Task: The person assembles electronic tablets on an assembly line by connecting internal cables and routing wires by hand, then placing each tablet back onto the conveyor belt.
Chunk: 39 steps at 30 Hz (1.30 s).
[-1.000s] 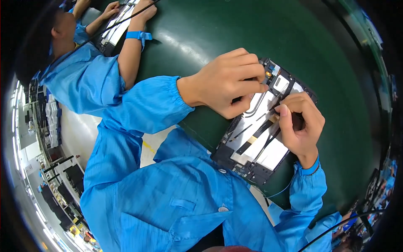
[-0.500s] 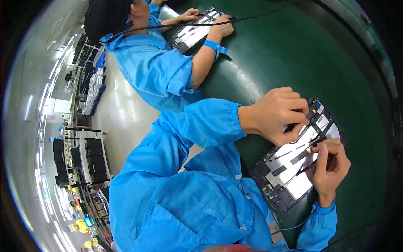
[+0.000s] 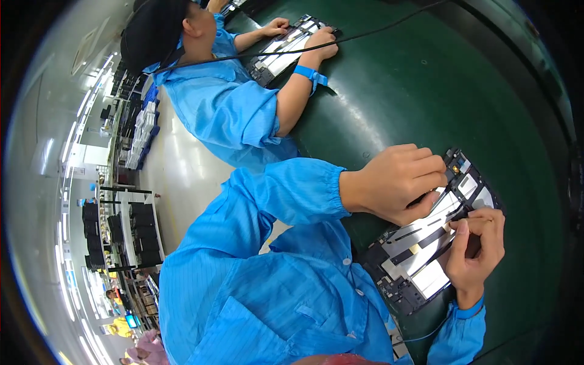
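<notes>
An opened tablet-like device (image 3: 429, 277) lies on the green table, its silver panels, black frame and dark strips exposed. Over its far left edge is my left hand (image 3: 395, 184), back upward, fingers curled in toward the thumb; whatever lies between them is hidden. My right hand (image 3: 477, 252) is above the right side of the device, thumb and index finger pinched together. Something small and pale shows at those fingertips, too small to name. Between the hands and the near end, a flat black strip (image 3: 398, 257) with a small yellowish patch lies across the silver panel.
A co-worker in a blue coat (image 3: 225, 97) handles a similar opened device (image 3: 267, 70) farther up the table (image 3: 389, 79). A black cable (image 3: 377, 27) crosses above. Racks with stacked dark items (image 3: 143, 228) stand at the left, beyond the floor.
The view has shifted slightly. My right fingertips have moved a little relative to the device, and the yellowish patch on the black strip now shows. My left hand keeps its curled pose.
</notes>
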{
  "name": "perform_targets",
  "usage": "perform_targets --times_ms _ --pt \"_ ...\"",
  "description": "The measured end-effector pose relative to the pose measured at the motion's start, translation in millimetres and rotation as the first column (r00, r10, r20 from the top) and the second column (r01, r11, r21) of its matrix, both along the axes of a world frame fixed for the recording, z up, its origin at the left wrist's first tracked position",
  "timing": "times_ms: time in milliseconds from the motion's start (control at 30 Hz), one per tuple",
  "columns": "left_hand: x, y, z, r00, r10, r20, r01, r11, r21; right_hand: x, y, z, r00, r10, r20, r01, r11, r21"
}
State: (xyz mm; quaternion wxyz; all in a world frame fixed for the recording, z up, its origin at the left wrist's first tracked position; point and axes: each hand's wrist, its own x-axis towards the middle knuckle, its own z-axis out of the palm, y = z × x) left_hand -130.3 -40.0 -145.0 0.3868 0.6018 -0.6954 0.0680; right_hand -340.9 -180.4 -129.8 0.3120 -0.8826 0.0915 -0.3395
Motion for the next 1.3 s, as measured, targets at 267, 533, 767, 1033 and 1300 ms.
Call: perform_targets --times_ms 267,533,767,1033,1300 --pt "2.8 -3.0 -10.6 0.996 -0.056 -0.073 0.053 0.998 -0.046 -8.3 -1.4 -1.2 0.999 0.016 -0.033 -0.017 0.999 -0.050" --pt "13.1 9.5 -5.2 0.990 -0.114 -0.077 0.122 0.987 0.107 -3.7 -4.2 -11.5 0.996 -0.089 0.028 0.088 0.994 0.059" --pt "15.6 9.3 -1.9 0.983 -0.096 -0.156 0.110 0.990 0.085 -6.4 -1.6 -9.9 0.987 -0.158 0.003 0.158 0.985 0.074" --pt "14.1 8.3 -4.6 0.989 -0.081 -0.125 0.096 0.988 0.119 -5.9 -6.0 -12.7 0.993 -0.118 0.008 0.118 0.992 0.038" --pt "11.0 7.4 0.5 0.997 -0.076 -0.020 0.078 0.990 0.119 -4.4 -7.9 -11.4 0.994 -0.109 0.006 0.108 0.994 0.019"
